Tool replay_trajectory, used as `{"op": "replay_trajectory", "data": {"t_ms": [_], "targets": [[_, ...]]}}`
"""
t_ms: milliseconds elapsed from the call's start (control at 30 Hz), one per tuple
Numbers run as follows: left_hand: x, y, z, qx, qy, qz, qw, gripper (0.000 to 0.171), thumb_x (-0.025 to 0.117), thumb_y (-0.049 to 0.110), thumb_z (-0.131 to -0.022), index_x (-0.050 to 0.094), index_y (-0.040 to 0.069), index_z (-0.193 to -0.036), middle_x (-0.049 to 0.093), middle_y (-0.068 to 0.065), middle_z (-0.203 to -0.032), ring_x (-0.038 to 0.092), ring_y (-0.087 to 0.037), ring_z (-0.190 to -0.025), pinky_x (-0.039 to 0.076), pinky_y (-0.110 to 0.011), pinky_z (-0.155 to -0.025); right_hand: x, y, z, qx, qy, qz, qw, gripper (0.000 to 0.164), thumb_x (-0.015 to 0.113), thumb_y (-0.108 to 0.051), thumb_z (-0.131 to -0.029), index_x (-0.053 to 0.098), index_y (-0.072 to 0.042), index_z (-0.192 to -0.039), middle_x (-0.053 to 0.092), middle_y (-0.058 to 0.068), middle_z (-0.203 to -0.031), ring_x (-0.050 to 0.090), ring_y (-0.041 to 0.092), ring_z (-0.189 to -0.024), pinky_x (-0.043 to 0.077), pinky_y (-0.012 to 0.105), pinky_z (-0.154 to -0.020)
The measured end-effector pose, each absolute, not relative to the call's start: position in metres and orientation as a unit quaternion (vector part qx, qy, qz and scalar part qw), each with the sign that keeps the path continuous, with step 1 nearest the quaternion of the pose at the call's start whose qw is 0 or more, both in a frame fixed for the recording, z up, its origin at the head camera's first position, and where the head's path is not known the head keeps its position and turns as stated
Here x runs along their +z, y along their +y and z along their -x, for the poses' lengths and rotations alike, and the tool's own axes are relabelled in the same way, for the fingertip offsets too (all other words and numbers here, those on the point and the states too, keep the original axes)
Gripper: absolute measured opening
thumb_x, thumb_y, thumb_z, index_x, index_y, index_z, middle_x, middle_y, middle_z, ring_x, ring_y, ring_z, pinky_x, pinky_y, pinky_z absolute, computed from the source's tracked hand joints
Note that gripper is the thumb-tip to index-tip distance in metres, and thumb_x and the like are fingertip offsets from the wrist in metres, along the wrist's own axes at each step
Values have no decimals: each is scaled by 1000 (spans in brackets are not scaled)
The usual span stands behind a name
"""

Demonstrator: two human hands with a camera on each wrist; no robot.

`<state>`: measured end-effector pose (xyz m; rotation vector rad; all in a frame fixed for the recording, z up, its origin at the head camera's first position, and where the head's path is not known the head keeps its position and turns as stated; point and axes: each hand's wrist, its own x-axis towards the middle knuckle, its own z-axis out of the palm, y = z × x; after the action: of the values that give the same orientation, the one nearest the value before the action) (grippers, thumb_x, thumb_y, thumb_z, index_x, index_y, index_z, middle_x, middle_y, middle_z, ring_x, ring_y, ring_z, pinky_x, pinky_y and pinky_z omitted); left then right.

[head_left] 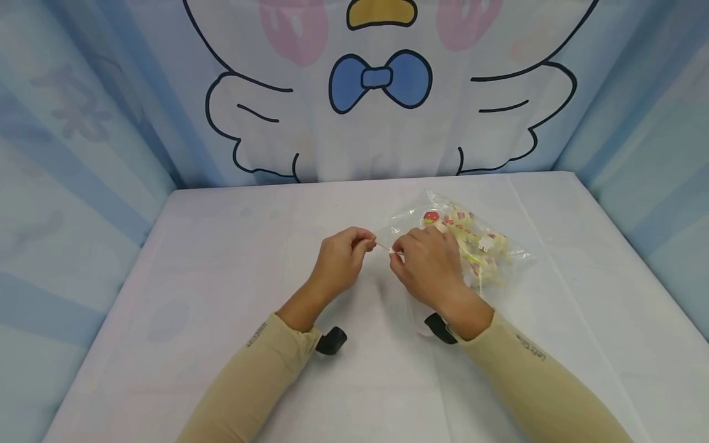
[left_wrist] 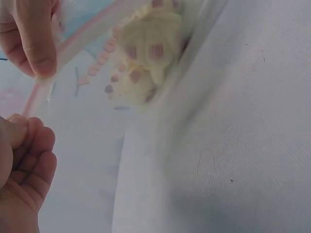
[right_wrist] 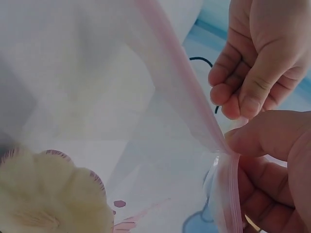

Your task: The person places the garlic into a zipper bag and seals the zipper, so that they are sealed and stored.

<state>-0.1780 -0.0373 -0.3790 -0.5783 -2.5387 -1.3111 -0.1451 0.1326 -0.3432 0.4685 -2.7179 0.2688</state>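
A clear zip bag [head_left: 407,219] lies to the right of centre on the table, holding several cream-coloured soft toys [head_left: 487,243] with pink and red details. Along its mouth runs a pink zip strip [right_wrist: 180,63]. My left hand [head_left: 339,261] pinches one end of this strip between thumb and fingers. A short way to its right, my right hand [head_left: 432,264] pinches the strip too, thumb on one side and curled fingers on the other. Between the two hands a short length of the strip is pulled straight. In the left wrist view, the toys show through the plastic beyond the hands.
A white cloth covers the table [head_left: 221,295]. Blue and white printed curtains [head_left: 376,135] hang at the back and both sides. Dark wrist cameras [head_left: 331,341] stick out from the sleeve cuffs.
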Motion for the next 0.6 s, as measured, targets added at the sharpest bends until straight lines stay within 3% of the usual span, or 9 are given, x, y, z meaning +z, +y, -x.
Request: {"op": "replay_trajectory", "data": {"t_ms": [333, 400, 600], "targets": [[-381, -41, 178, -454, -867, 179, 101, 11, 64, 7, -98, 69, -2, -102, 74, -11, -93, 69, -21, -84, 57, -30, -75, -347, 141, 141, 80, -969, -167, 161, 13, 74, -21, -89, 75, -9, -89, 71, 6, -88, 60, 28, -87, 49, 44, -77], [-381, -41, 178, -455, -867, 177, 98, 11, 64, 7, -98, 69, -2, -102, 73, -11, -93, 69, -21, -84, 57, -29, -75, -348, 142, 141, 79, -969, -171, 159, 12, 74, -20, -89, 75, -8, -90, 72, 6, -90, 63, 28, -86, 51, 44, -83], [-383, -42, 179, -449, -871, 172, 101, 11, 64, 7, -98, 69, -2, -102, 73, -11, -92, 68, -20, -82, 57, -29, -73, -352, 149, 141, 91, -963, -187, 171, 10, 76, -15, -86, 74, -5, -87, 72, 6, -85, 65, 26, -74, 54, 39, -71]]}}
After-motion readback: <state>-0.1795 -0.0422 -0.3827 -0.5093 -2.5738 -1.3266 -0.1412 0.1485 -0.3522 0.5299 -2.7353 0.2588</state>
